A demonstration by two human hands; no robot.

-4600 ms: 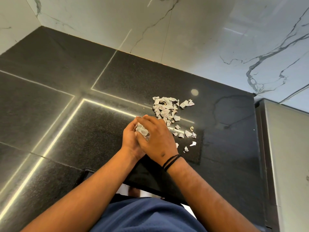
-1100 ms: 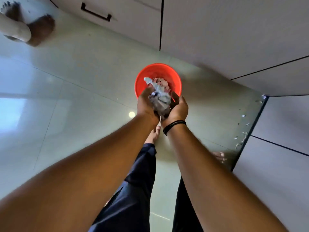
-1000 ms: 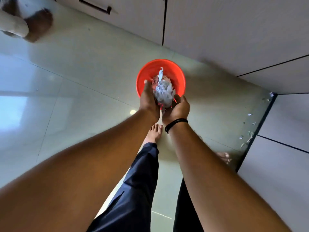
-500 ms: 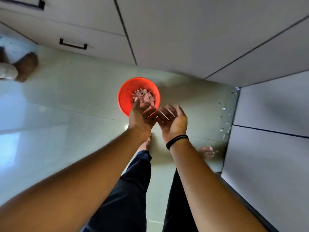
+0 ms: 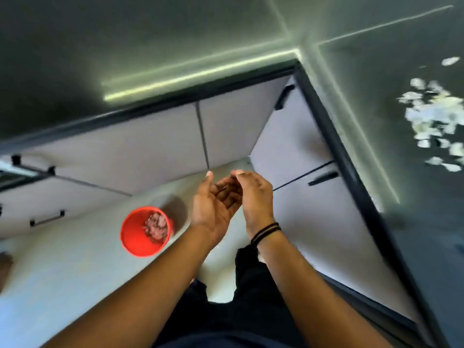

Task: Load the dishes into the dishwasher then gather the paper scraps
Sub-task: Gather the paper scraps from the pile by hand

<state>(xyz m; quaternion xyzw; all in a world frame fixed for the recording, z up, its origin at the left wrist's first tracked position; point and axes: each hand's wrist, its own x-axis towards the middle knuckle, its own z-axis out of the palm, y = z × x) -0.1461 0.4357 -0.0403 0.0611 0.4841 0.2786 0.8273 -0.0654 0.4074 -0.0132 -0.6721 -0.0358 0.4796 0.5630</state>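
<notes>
Paper scraps [image 5: 434, 121] remain on the counter [image 5: 414, 222]; left hand [image 5: 213, 204] and right hand [image 5: 253, 194] (both relaxed, empty) must scoop more, I judge.

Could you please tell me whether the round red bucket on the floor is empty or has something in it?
Not empty: the round red bucket on the pale floor holds a heap of torn paper scraps, lying well below its rim.

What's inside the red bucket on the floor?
The red bucket holds a heap of torn paper scraps, lying against its right side. They look pinkish from the red walls. Whatever lies beneath the heap is covered, so it cannot be seen.
</notes>
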